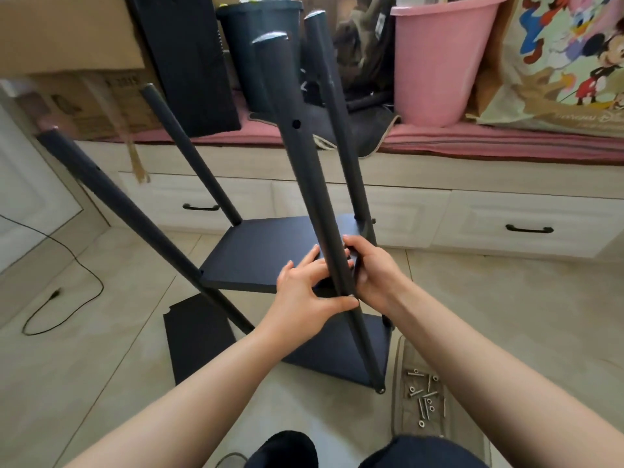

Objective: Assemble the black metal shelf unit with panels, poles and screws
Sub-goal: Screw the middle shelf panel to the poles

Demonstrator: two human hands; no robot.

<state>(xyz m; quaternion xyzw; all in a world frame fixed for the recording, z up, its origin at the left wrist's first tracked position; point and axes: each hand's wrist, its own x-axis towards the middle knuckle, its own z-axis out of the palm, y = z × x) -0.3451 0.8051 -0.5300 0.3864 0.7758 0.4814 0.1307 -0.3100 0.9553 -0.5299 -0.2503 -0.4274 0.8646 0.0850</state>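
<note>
Black metal is rising between both hands — the near pole (314, 197) is running up and away from the fingers, its long axis tilted slightly left. The left hand (305, 292) is lying with fingers spread on the middle panel (256, 255), thumb touching the pole; the right hand (371, 271) is curling round the panel's corner just beside it. Loose screws (423, 398) are lying on the floor, nearer the right hand.
</note>
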